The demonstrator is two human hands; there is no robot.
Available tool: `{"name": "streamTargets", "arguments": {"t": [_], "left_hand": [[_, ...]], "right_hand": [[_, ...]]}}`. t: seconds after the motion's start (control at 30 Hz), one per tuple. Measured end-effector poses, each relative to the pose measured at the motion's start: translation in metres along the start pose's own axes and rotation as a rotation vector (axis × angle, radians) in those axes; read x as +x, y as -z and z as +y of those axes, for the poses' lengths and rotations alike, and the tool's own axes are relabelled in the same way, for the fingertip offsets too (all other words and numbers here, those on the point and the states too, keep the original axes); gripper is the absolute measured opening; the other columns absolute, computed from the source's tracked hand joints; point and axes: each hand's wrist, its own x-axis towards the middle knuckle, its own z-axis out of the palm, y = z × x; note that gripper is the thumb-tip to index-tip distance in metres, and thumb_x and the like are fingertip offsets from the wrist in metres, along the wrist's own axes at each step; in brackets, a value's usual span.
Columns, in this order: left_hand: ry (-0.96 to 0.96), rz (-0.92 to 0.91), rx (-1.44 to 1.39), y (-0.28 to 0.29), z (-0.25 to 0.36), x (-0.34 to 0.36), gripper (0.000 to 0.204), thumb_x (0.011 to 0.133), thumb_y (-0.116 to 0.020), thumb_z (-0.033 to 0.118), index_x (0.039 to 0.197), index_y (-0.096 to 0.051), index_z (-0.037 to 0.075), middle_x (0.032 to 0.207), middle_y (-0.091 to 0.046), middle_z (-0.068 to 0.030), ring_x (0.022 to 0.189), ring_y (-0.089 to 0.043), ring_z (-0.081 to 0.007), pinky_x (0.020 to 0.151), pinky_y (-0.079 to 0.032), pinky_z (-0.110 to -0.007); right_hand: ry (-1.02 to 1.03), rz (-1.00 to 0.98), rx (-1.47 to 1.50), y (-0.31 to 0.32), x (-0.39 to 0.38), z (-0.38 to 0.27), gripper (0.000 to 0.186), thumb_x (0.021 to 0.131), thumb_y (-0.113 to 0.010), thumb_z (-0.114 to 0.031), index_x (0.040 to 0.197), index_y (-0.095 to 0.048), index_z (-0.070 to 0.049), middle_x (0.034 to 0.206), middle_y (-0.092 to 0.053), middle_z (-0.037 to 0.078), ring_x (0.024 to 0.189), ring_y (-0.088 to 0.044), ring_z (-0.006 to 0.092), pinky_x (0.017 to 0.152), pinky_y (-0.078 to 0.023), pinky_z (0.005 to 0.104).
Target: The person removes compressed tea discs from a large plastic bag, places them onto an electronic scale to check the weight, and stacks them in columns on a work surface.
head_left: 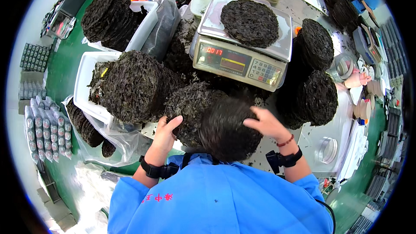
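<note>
My left hand [164,135] is at the lower left edge of a round, dark disc of dried seaweed [188,108], its thumb and fingers curled about the rim. My right hand [269,125] grips the right edge of a second seaweed disc [229,132], which is smeared by motion and overlaps the first in front of my chest. Beyond them, a digital scale [238,67] with a lit red display carries one seaweed disc [250,22] on its metal pan.
Left of my hands, a thick seaweed stack [134,86] leans out of a white tub [82,82]. More stacks stand at far left [104,17] and right of the scale [318,97]. A clear round mould [328,149] lies on the right. Bagged packs [45,130] are at left.
</note>
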Motion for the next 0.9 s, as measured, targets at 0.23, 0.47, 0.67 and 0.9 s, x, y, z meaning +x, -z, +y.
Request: {"name": "streamTargets", "arguments": {"t": [0.23,0.47,0.67,0.9], "left_hand": [[-0.112,-0.068,0.210,0.013,0.001,-0.029,0.037,0.089,-0.067,0.009,0.123,-0.059,-0.003,0.116,-0.066,-0.0072,0.102,-0.061,-0.0154,0.090,-0.049,-0.030],[-0.712,0.323,0.741,0.046,0.053,-0.092,0.028,0.090,-0.065,0.006,0.115,-0.060,-0.005,0.104,-0.067,-0.0062,0.092,-0.059,-0.0122,0.085,-0.047,-0.026],[-0.789,0.508,0.700,0.071,0.053,-0.110,0.028,0.091,-0.065,0.011,0.114,-0.063,-0.005,0.104,-0.067,-0.0067,0.092,-0.059,-0.0127,0.086,-0.046,-0.027],[-0.808,0.514,0.590,0.071,0.051,-0.108,0.027,0.092,-0.066,0.012,0.114,-0.065,-0.005,0.105,-0.068,-0.0062,0.091,-0.059,-0.0122,0.085,-0.046,-0.026]], "right_hand": [[0.138,0.228,0.457,-0.052,0.022,-0.001,0.046,0.092,-0.067,-0.015,0.131,-0.049,0.002,0.119,-0.061,0.008,0.106,-0.057,0.0122,0.093,-0.047,0.0286],[0.553,-0.010,-1.008,-0.103,0.009,0.038,0.077,0.071,-0.079,-0.040,0.132,-0.052,-0.003,0.142,-0.046,0.017,0.134,-0.040,0.0348,0.108,-0.035,0.0478],[0.566,-0.124,-1.005,-0.091,0.025,0.048,0.073,0.075,-0.077,-0.041,0.133,-0.051,-0.004,0.144,-0.045,0.014,0.137,-0.036,0.0323,0.109,-0.034,0.0461],[0.606,-0.089,-0.952,-0.087,0.024,0.062,0.058,0.084,-0.067,-0.042,0.125,-0.057,-0.002,0.134,-0.054,0.015,0.133,-0.042,0.0302,0.110,-0.035,0.0449]]}}
